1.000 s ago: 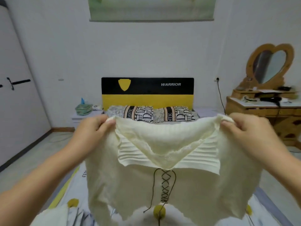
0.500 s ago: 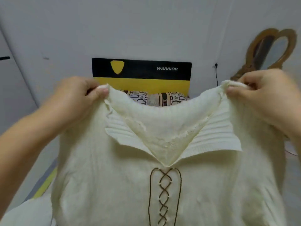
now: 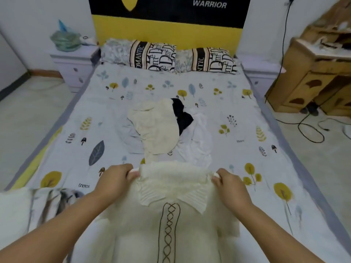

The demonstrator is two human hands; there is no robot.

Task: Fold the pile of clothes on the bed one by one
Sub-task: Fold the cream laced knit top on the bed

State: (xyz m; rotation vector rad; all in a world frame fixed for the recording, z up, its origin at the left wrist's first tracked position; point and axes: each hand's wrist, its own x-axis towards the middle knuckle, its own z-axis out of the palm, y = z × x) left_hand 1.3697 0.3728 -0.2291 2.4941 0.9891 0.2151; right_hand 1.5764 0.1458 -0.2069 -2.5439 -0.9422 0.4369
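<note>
cream top laid front-up, both hands on its shoulders

cream knit top lies on the near end of the bed, front side up, brown lacing running down its middle. long axis goes from the collar, far from the person, down to the hem, which runs out of view at the bottom edge. collar end points at the pile of clothes, which sits mid-bed just beyond it, cream piece on top, black and white ones beside and under.

left hand pinches the top's left shoulder corner, fingers curled round the knit. right hand pinches the right shoulder corner the same way. both hands sit level with each other, one each side of the collar, equally near the garment; forearms reach forward from the bottom corners, roughly symmetrical.

judgement: the top is spread for folding, no fold made yet. next move likely turns on the sides: sleeves lie outward of each hand, so each hand folds its own side in toward the lacing line. right sleeve edge looks bunched; left sleeve edge hard to make out.

a patterned folded cloth lies at the near left.
</note>
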